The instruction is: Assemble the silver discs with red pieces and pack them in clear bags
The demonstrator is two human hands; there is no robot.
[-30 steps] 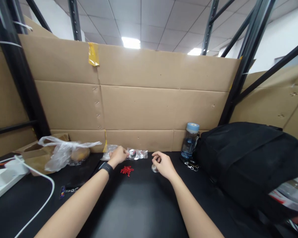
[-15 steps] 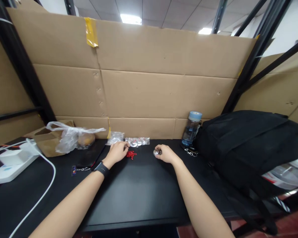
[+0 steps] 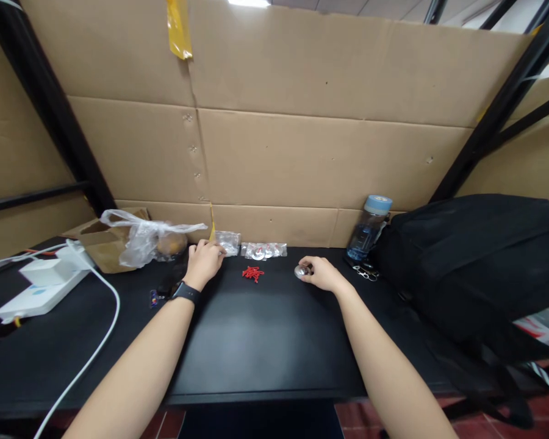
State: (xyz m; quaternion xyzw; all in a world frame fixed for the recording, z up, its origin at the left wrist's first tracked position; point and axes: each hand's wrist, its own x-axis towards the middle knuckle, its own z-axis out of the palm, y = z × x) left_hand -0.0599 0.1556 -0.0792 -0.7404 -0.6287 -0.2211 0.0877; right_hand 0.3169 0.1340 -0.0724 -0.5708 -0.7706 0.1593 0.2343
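Observation:
My right hand (image 3: 322, 272) is closed around a small, shiny round clear piece (image 3: 300, 272), held at or just above the black tabletop. My left hand (image 3: 204, 262), with a dark watch (image 3: 186, 292) on its wrist, is at the left edge of a clear plastic packet (image 3: 230, 242). Its fingers are bent and apart; whether they touch the packet I cannot tell. Between the hands lies a small pile of red pieces (image 3: 253, 274). Behind that pile is a row of clear packets with round silvery contents (image 3: 265, 250).
A bottle with a blue lid (image 3: 369, 228), some keys (image 3: 365, 273) and a black backpack (image 3: 462, 262) stand at right. On the left are a tied plastic bag (image 3: 141, 244), a paper bag (image 3: 105, 250) and a white power strip (image 3: 46, 292) with a cable. Cardboard (image 3: 274, 158) walls the back.
My left hand has moved left, away from the red pile, to the clear packet's left side. My right hand keeps the round piece. The camera view has tilted down.

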